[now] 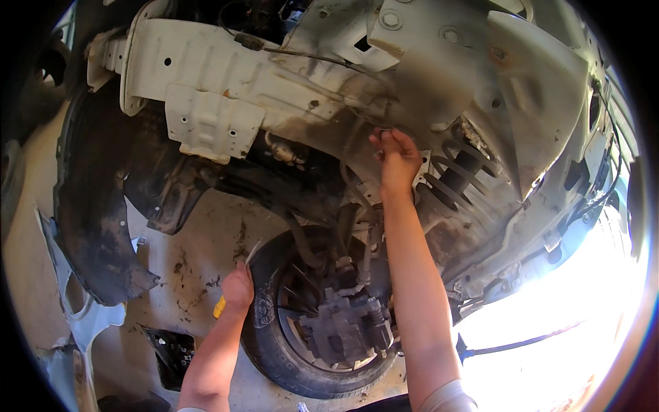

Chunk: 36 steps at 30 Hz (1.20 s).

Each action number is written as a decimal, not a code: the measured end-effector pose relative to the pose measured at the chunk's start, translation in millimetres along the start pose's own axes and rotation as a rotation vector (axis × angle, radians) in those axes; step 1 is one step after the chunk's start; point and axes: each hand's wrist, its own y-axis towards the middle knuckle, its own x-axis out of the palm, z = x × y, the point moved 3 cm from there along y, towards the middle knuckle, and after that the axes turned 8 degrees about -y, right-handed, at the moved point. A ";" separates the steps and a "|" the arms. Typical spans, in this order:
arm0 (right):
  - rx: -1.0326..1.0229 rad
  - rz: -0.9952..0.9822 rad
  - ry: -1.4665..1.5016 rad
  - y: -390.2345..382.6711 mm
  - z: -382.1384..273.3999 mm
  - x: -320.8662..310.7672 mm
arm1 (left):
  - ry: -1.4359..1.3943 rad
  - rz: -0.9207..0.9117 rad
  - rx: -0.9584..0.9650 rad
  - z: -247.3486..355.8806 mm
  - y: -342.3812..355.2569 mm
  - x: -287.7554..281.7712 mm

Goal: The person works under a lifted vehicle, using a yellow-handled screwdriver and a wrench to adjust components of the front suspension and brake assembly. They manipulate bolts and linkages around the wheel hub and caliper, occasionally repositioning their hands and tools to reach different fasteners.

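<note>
My left hand, low beside the tire, is closed around a tool with a yellow handle and a thin metal tip. My right hand is raised to the pale body panel, fingers pinched at a small fitting that they mostly hide, near a hanging hose. A coil spring stands just right of it. Below, the dirty brake caliper sits in front of the wheel. The area above my right hand is blurred.
A loose dark wheel-arch liner hangs at the left, with a light-colored panel below it. A dark plastic piece lies on the stained floor. A cable crosses the bright lower right. The vehicle's bracket juts overhead.
</note>
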 end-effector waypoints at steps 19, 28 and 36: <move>-0.238 0.188 -0.503 7.7 -22.5 4.2 | 0.046 -0.016 0.003 3.2 0.3 -4.1; -0.083 0.091 -0.358 13.3 -16.1 0.8 | 0.036 0.005 0.031 4.5 -1.5 -1.3; -0.285 0.106 -0.640 4.5 -29.8 10.3 | 0.067 -0.012 0.011 -0.4 -0.9 -3.0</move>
